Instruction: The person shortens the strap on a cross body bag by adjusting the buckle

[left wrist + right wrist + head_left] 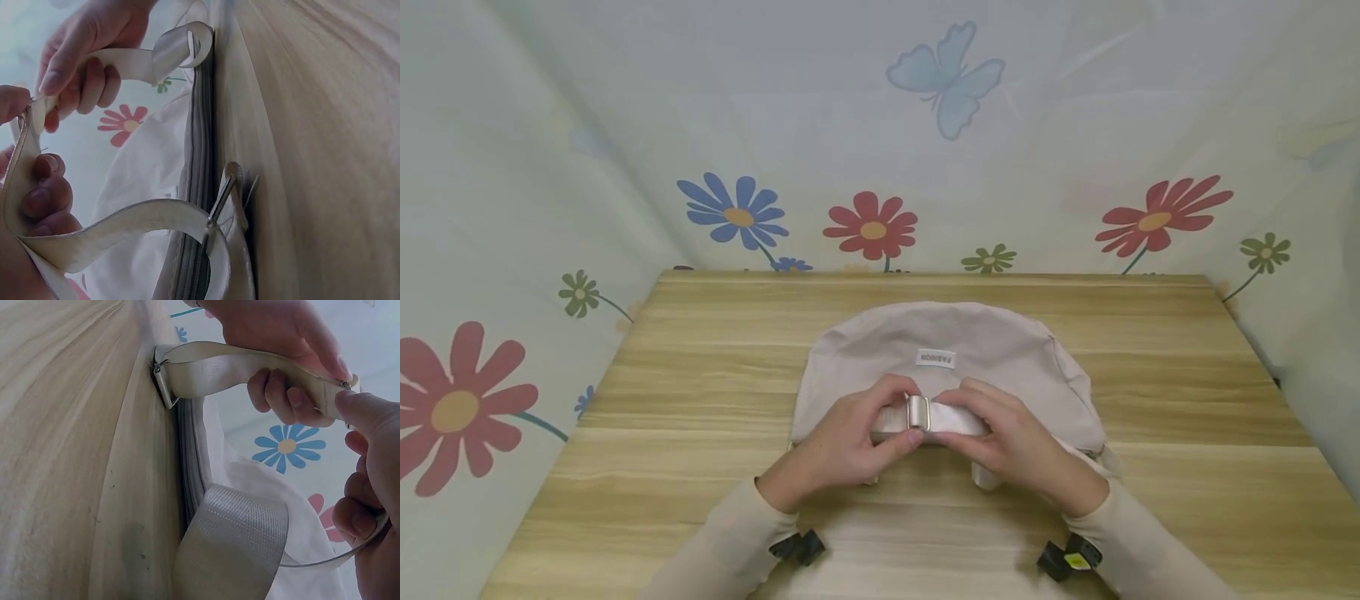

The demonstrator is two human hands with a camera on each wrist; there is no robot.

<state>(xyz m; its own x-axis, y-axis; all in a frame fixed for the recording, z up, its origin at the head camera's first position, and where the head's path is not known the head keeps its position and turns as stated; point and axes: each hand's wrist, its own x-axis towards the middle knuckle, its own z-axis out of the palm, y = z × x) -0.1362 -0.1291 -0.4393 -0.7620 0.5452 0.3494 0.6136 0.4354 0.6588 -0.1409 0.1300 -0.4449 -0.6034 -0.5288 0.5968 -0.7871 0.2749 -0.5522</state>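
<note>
A pale pink bag (940, 333) with a small white label (936, 358) lies on the table. Its light strap (958, 419) is lifted toward the near side, with a metal slide buckle (918, 412) on it. My left hand (850, 433) pinches the strap at the buckle between thumb and fingers. Just right of the buckle, my right hand (1015, 433) grips the strap the same way. In the left wrist view the strap (125, 225) loops down to a metal ring (220, 203) near the bag's dark zipper (199, 125). Another metal ring (164, 384) shows in the right wrist view.
The bag rests on a wood-grain table (700, 350). Behind and beside the table hangs a pale cloth backdrop (820, 100) printed with flowers and a butterfly. Black wrist devices (797, 546) sit on both sleeves.
</note>
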